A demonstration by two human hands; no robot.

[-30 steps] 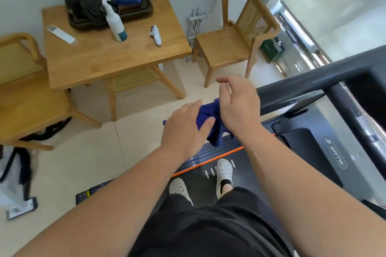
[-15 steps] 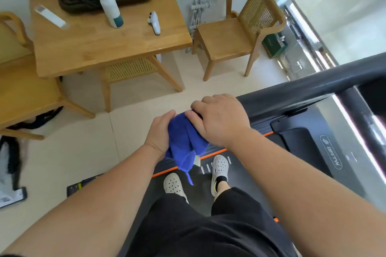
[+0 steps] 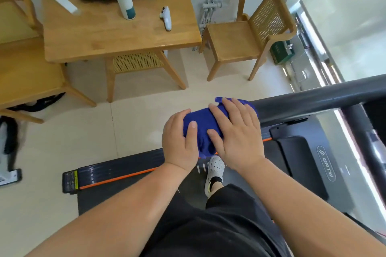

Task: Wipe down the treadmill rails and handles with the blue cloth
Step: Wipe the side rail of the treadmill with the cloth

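Blue cloth (image 3: pixel 200 123) drapes the treadmill rail (image 3: pixel 313 100) end: right hand (image 3: pixel 238 137) presses it with flat fingers (image 3: pixel 229 108), left hand (image 3: pixel 179 142) grips its left end; bare rail runs rightward from those fingers.

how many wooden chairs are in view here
2. The right chair stands beside the table; the left chair is on the table's other side, cut off by the frame. Others may be hidden.

A spray bottle (image 3: pixel 125 0) stands on the wooden table (image 3: pixel 104 35).
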